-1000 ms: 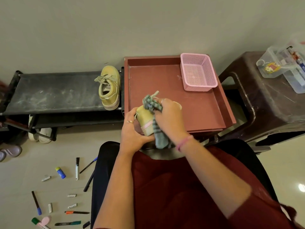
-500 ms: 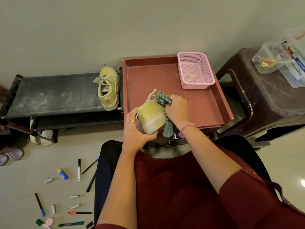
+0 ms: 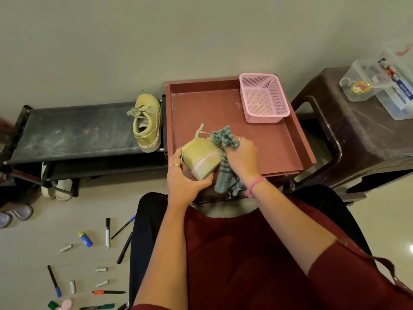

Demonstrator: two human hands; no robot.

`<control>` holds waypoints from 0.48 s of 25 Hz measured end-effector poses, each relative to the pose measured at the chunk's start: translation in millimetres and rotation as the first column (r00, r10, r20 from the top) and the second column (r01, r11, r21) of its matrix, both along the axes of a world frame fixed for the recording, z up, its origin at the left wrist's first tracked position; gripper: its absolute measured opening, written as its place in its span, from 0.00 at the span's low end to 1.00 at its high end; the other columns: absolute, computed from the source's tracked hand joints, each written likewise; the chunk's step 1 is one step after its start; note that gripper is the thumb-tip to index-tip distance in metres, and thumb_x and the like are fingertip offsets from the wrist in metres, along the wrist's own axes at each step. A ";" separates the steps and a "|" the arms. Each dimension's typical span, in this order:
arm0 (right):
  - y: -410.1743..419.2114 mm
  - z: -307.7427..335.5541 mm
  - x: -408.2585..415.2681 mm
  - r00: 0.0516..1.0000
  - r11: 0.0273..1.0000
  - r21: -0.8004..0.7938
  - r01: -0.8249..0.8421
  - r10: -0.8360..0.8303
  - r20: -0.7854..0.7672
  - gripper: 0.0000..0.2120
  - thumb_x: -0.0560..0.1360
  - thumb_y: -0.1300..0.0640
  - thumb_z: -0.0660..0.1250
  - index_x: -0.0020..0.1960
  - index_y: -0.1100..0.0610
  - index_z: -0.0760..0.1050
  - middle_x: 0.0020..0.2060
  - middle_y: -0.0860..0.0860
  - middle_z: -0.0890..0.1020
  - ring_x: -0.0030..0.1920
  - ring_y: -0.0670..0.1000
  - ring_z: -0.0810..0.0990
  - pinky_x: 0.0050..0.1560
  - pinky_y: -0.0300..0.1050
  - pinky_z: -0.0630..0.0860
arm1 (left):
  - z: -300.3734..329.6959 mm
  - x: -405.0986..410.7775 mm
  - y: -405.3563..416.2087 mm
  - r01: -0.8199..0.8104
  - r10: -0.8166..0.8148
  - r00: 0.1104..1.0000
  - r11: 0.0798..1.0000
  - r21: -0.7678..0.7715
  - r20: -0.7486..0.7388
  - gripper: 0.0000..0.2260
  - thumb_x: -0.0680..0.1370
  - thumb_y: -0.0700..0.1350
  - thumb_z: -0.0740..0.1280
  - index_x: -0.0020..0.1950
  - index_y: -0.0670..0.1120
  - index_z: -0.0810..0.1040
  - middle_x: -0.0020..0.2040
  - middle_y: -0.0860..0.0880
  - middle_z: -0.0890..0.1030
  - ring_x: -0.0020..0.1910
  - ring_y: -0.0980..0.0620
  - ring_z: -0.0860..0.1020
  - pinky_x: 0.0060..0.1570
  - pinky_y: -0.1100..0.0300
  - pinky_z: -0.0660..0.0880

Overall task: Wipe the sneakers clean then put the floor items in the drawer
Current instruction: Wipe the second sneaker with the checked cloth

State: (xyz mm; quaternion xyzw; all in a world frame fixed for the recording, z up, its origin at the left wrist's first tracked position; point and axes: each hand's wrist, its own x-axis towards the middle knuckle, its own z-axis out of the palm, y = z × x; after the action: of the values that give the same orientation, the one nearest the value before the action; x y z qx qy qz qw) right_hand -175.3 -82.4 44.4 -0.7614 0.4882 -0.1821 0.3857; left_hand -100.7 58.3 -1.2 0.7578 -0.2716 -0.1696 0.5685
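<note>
My left hand point(image 3: 184, 179) grips a yellow-green sneaker point(image 3: 202, 158) by its heel end, holding it over the front edge of the open red-brown drawer point(image 3: 288, 139). My right hand point(image 3: 242, 158) clutches a green checked cloth point(image 3: 225, 139) bunched against the sneaker's right side, with the cloth's tail hanging below the wrist. The second yellow-green sneaker point(image 3: 147, 123) lies on the black shoe rack point(image 3: 73, 133) to the left. Several pens, markers and small items point(image 3: 107, 232) lie scattered on the floor at lower left.
A pink mesh basket point(image 3: 263, 97) sits in the drawer's back right corner. A dark brown plastic stool point(image 3: 357, 139) at right carries clear plastic boxes point(image 3: 380, 86). White slippers point(image 3: 60, 187) sit under the rack, other shoes point(image 3: 15, 214) at far left.
My right hand with the cloth has moved from over the sneaker's top to its right side, and the sneaker has turned so its side and pink sole line show. The view shifted slightly.
</note>
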 end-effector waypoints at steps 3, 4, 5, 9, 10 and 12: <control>49.0 12.1 -18.0 0.990 0.988 -0.093 -0.123 0.129 0.062 0.10 0.73 0.66 0.64 0.51 0.57 0.79 0.49 0.49 0.80 0.51 0.48 0.74 0.52 0.30 0.66 | 0.5 0.0 1.8 -0.003 0.002 0.998 1.000 -0.018 -0.056 0.38 0.58 0.52 0.81 0.62 0.67 0.67 0.60 0.65 0.71 0.63 0.60 0.72 0.64 0.62 0.70; 63.5 14.9 -27.4 0.979 0.969 -0.176 -0.173 0.188 0.074 0.16 0.70 0.69 0.63 0.55 0.58 0.79 0.52 0.49 0.80 0.52 0.48 0.72 0.54 0.26 0.62 | 0.4 -0.9 1.2 -0.009 0.008 0.998 1.000 -0.011 -0.064 0.39 0.56 0.54 0.80 0.63 0.66 0.67 0.61 0.62 0.72 0.64 0.60 0.72 0.64 0.60 0.70; 72.3 13.7 -35.1 0.967 0.937 -0.274 -0.216 0.244 0.069 0.21 0.68 0.72 0.63 0.57 0.58 0.79 0.54 0.49 0.79 0.53 0.47 0.70 0.57 0.24 0.59 | -1.0 -1.0 0.0 -0.017 0.017 0.998 1.000 0.000 -0.067 0.39 0.56 0.55 0.78 0.64 0.62 0.67 0.62 0.59 0.72 0.64 0.59 0.72 0.65 0.59 0.70; 44.3 -4.6 -25.0 0.960 0.896 -0.385 -0.222 0.271 0.076 0.25 0.64 0.74 0.62 0.59 0.60 0.78 0.54 0.52 0.80 0.53 0.50 0.70 0.59 0.23 0.58 | -12.5 3.8 -2.0 -0.055 0.056 0.994 0.998 0.012 -0.097 0.41 0.57 0.53 0.81 0.67 0.55 0.68 0.63 0.56 0.72 0.64 0.55 0.74 0.65 0.49 0.73; 35.2 -12.0 -20.2 0.975 0.914 -0.364 -0.180 0.216 0.058 0.24 0.66 0.74 0.62 0.58 0.60 0.78 0.54 0.52 0.80 0.52 0.51 0.71 0.57 0.25 0.60 | -14.2 3.6 -1.3 -0.056 0.057 0.993 0.998 0.005 -0.101 0.41 0.57 0.52 0.81 0.67 0.55 0.69 0.62 0.56 0.72 0.64 0.54 0.74 0.64 0.49 0.74; 17.7 -26.1 -13.8 0.995 0.963 -0.259 -0.076 0.089 0.040 0.20 0.69 0.73 0.61 0.58 0.61 0.78 0.54 0.55 0.80 0.52 0.56 0.74 0.53 0.31 0.62 | -13.3 2.3 -0.3 -0.045 0.045 0.994 0.999 0.006 -0.104 0.39 0.59 0.48 0.82 0.66 0.55 0.68 0.62 0.57 0.72 0.64 0.56 0.74 0.63 0.53 0.75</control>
State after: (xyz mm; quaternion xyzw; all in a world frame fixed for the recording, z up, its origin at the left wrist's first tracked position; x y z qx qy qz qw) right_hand -189.2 -64.7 18.2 -0.8196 0.4185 -0.2471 0.3034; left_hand -98.4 58.0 -14.6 0.7551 -0.2242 -0.1964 0.5840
